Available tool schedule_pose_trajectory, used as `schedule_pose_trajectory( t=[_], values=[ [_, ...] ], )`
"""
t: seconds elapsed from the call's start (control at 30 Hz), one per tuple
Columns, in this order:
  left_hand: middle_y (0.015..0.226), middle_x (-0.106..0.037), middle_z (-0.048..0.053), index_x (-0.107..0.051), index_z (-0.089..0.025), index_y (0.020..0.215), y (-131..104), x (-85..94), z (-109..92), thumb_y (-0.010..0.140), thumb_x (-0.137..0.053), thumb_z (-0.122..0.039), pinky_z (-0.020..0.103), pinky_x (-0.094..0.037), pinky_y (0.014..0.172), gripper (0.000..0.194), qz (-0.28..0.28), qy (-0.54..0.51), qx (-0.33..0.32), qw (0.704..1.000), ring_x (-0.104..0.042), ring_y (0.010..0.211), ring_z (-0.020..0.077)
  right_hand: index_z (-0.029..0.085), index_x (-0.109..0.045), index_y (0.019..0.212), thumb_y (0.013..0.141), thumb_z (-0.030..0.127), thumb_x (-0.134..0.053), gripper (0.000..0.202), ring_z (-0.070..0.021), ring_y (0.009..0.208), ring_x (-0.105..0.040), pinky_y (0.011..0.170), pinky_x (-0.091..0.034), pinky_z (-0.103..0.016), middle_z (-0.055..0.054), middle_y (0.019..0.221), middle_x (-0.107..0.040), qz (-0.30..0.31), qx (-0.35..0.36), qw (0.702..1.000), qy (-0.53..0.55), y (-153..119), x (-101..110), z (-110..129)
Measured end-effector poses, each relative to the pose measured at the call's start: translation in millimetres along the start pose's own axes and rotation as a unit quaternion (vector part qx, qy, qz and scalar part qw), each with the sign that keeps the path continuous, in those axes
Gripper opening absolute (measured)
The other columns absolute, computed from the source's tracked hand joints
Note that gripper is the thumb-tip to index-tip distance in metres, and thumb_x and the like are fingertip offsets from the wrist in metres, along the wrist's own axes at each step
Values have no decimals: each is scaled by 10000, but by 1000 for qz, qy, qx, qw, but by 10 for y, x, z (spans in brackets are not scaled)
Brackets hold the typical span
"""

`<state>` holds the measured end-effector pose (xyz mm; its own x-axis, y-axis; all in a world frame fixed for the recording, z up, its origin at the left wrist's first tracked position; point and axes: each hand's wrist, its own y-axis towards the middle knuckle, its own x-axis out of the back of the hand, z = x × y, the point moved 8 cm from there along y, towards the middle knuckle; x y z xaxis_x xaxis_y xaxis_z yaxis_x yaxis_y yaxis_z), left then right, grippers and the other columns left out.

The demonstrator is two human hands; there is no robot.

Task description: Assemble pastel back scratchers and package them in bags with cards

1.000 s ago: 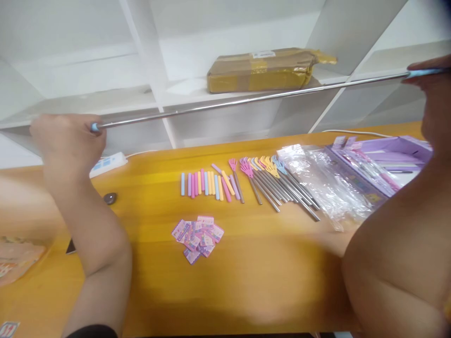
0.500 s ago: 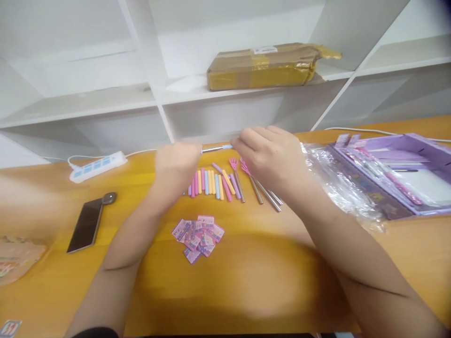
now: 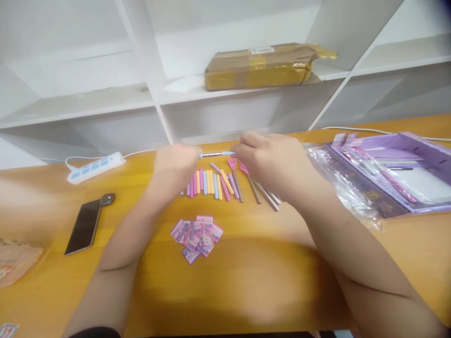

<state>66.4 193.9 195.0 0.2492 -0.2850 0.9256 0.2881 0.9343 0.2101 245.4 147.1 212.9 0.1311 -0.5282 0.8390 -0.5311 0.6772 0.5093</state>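
Both hands point(image 3: 225, 157) closed round metal rod point(image 3: 212, 154) above wooden table point(image 3: 260, 281); boxed carton point(image 3: 259, 69) on white shelf point(image 3: 183, 96).

The person's bare left hand point(image 3: 178, 166) is closed in a fist, back of the hand up, its thumb side turned toward the other hand. The bare right hand point(image 3: 266, 162) is likewise curled, knuckles up, fingers bent inward and pointing toward the left. The two hands are near each other but apart, at about the same height. Both bare forearms slant inward from the lower corners, elbows slightly bent, wrists nearly straight. A black cloth sleeve edge point(image 3: 95, 332) shows on the left arm.
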Motion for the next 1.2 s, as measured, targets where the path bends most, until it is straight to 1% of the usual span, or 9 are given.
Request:
schedule_pose_trajectory(
  t=[0.13, 0.47, 0.57, 0.67, 0.77, 0.87, 1.03, 1.13, 1.2],
  values=[
    [746, -707, 142, -760, -197, 875, 41, -50, -11, 923, -477, -160, 364, -390, 625, 289, 12, -9, 2, 1000, -683, 700, 286, 159, -616, 834, 994, 64, -509, 214, -136, 651, -327, 626, -180, -338, -66, 903, -613, 37, -7, 999, -3, 12, -97, -7],
    [740, -696, 143, -762, -201, 868, 65, -38, -18, 937, -454, -163, 358, -352, 592, 319, 17, -3, 0, 1000, -667, 684, 276, 153, -638, 839, 994, 82, -543, 195, -125, 631, -293, 604, -178, -327, -57, 897, -619, 38, 3, 999, -1, 11, -144, -20],
    [724, -685, 140, -767, -200, 872, 58, -17, -16, 958, -451, -191, 359, -355, 600, 328, 6, -14, 3, 1000, -649, 673, 267, 158, -662, 862, 1001, 107, -548, 187, -132, 654, -357, 624, -190, -333, -67, 913, -633, 38, 1, 999, 9, 23, -150, -42],
    [736, -698, 146, -776, -197, 863, 44, 10, -8, 964, -450, -207, 369, -380, 620, 341, 3, -21, 2, 1000, -649, 681, 274, 164, -684, 874, 1036, 154, -540, 217, -164, 746, -468, 691, -263, -338, -88, 946, -658, 27, 12, 999, 33, 47, -135, -37],
    [774, -729, 159, -792, -193, 872, 27, 35, 13, 964, -446, -216, 387, -411, 649, 359, 7, -27, 2, 1000, -663, 704, 289, 169, -721, 968, 1092, 222, -503, 256, -210, 874, -545, 794, -338, -359, -116, 1043, -692, -11, 25, 997, 68, 69, -75, -22],
    [773, -739, 156, -792, -196, 864, 14, 68, 34, 957, -434, -205, 390, -412, 650, 369, -2, -25, -3, 1000, -667, 703, 290, 179, -729, 1036, 1106, 223, -479, 263, -230, 940, -568, 843, -360, -374, -122, 1102, -707, -39, 27, 995, 83, 73, -36, -23],
    [742, -733, 147, -779, -199, 839, 10, 96, 73, 944, -450, -209, 383, -402, 635, 345, -16, -20, 3, 1000, -669, 689, 284, 189, -719, 992, 1103, 208, -470, 273, -221, 926, -566, 836, -353, -366, -102, 1035, -704, -42, 30, 995, 85, 73, -31, -23],
    [725, -724, 144, -780, -203, 831, 9, 111, 77, 943, -453, -208, 386, -406, 641, 345, -19, -22, 5, 1000, -675, 695, 291, 180, -697, 944, 1127, 239, -447, 315, -206, 867, -539, 795, -340, -356, -90, 971, -688, -37, 30, 996, 75, 74, -31, -31],
    [732, -728, 142, -785, -208, 836, 2, 114, 71, 942, -462, -206, 388, -415, 659, 340, -15, -25, 6, 1000, -681, 712, 296, 181, -680, 904, 1115, 217, -465, 303, -194, 825, -513, 764, -320, -350, -78, 930, -670, -29, 31, 997, 68, 70, -39, -32]
  ],
)
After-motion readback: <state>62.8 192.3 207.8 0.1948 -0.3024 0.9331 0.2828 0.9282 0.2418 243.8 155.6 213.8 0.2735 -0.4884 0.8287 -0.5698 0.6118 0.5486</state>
